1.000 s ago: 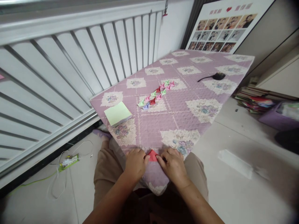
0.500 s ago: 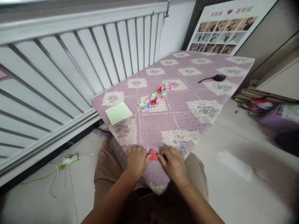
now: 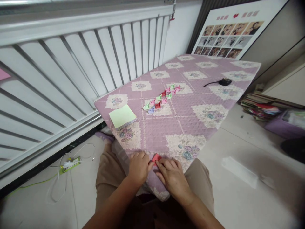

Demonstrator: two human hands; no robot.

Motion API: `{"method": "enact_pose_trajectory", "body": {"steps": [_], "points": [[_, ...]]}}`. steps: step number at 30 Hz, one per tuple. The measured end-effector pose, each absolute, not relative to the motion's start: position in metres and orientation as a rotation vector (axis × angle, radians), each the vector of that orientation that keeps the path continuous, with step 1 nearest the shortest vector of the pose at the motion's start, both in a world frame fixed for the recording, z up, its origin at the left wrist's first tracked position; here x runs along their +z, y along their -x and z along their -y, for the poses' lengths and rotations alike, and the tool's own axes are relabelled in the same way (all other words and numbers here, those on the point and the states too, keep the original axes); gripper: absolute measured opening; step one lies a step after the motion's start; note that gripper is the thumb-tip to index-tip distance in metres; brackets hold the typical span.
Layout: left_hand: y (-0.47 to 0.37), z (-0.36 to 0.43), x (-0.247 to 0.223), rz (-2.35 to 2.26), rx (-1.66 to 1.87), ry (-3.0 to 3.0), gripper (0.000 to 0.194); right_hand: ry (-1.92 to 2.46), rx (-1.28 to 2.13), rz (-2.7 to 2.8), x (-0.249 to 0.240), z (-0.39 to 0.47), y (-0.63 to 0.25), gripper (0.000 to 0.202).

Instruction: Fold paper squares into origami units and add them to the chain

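Note:
A small piece of folded red paper (image 3: pixel 156 158) lies on the cloth near the table's close corner. My left hand (image 3: pixel 139 167) is closed at its left side, the thumb holding the paper's edge down. From the right, my right hand (image 3: pixel 172 176) presses the paper with its fingertips, fingers bent and together, the thumb lower on the cloth. Part of the paper is hidden under these fingers. Farther up stand several small folded paper figures (image 3: pixel 158 104) in green, pink, red and blue, set in two slanting rows. A pad of light green paper squares (image 3: pixel 122 116) lies to the left.
The table (image 3: pixel 157 127) has a purple flowered cloth and narrows toward me. A dark object with a thin tail (image 3: pixel 225 82) lies at the right. A white radiator (image 3: pixel 95 57) borders the left side. On the floor are a power strip (image 3: pixel 70 163) and a purple bin (image 3: pixel 281 124).
My right hand has shifted left and its fingertips now lie over the red paper, which shows less and looks turned. My left hand stays at the paper's left side.

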State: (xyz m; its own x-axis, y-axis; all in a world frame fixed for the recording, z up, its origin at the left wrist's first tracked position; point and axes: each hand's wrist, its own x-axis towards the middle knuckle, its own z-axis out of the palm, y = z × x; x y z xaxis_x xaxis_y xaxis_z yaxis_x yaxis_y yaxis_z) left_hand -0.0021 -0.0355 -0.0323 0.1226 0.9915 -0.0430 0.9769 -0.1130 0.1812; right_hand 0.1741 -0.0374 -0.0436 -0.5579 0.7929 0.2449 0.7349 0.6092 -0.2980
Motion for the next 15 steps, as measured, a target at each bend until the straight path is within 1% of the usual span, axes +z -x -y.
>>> {"method": "enact_pose_trajectory", "body": {"steps": [5,7,11,15], "points": [[0.012,0.039,-0.026,-1.91,0.159,-2.156,0.016,1.273,0.17,2.509,-0.045,0.043,-0.174,0.039],[0.012,0.039,-0.025,-1.811,0.207,-2.202,0.013,1.287,0.17,2.511,-0.046,0.045,-0.173,0.039],[0.007,0.035,-0.03,-1.47,0.336,-2.433,0.025,1.318,0.214,2.511,-0.049,0.046,-0.172,0.041],[0.008,0.029,-0.038,-1.38,0.276,-2.535,0.035,1.321,0.212,2.511,-0.05,0.048,-0.172,0.046]]}}
